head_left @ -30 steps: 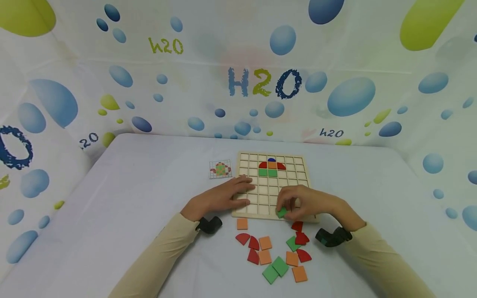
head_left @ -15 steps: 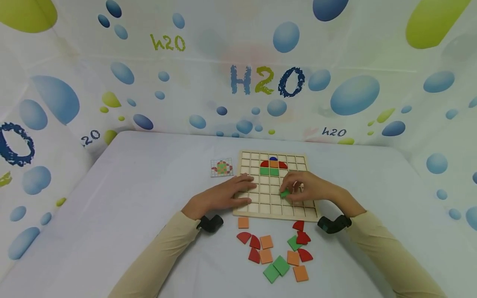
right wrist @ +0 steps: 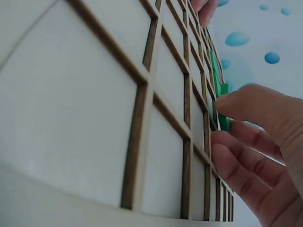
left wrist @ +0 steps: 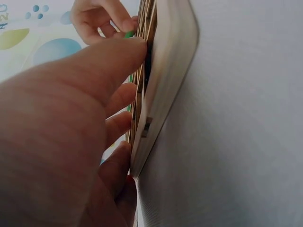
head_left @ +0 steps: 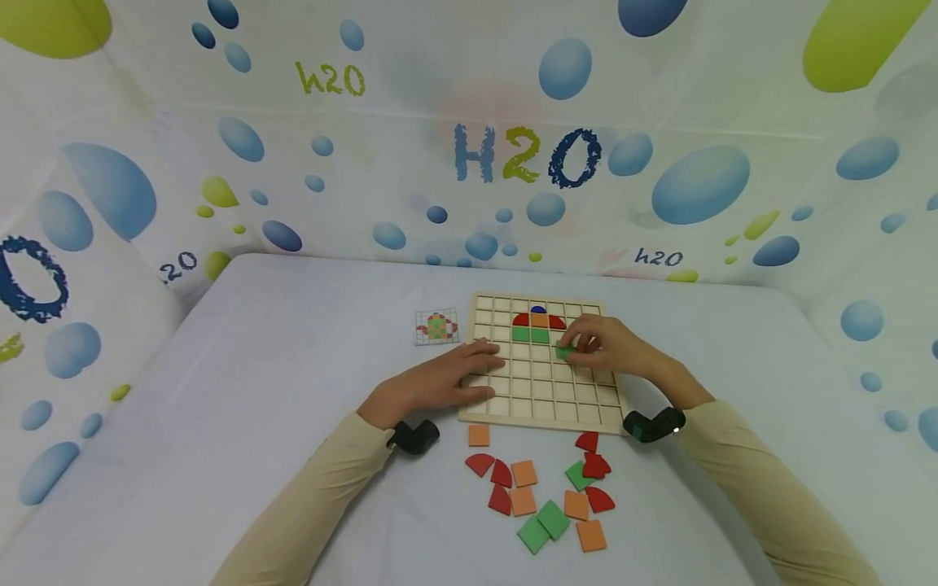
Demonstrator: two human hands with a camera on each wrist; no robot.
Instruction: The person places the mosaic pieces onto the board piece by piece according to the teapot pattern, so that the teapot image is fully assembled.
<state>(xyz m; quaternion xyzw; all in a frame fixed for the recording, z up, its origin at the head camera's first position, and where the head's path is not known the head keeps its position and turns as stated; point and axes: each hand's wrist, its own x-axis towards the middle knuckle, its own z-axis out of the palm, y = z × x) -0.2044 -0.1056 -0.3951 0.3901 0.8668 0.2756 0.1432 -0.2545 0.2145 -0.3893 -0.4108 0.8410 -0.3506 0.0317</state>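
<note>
A wooden grid board (head_left: 520,389) lies on the white table, with a blue piece (head_left: 538,310), red quarter-round pieces (head_left: 521,319), an orange square (head_left: 539,321) and green squares (head_left: 530,334) set in its upper cells. My right hand (head_left: 608,346) pinches another green square tile (head_left: 563,353) over the board, just below and right of the green row; the right wrist view shows this green tile (right wrist: 224,106) between thumb and fingers, tilted. With fingers extended, my left hand (head_left: 443,378) rests on the board's left edge. In the left wrist view its thumb (left wrist: 109,59) lies along the rim.
Left of the board lies a pattern card (head_left: 436,327) with a coloured figure. In front of the board are scattered loose orange squares (head_left: 523,472), red quarter-rounds (head_left: 479,465) and green squares (head_left: 553,519), some overlapping. A printed cloth (head_left: 366,163) hangs behind the table.
My right hand has carried the green square tile from the board's near edge up the grid, away from me, to beside the green row. The left hand has stayed in place.
</note>
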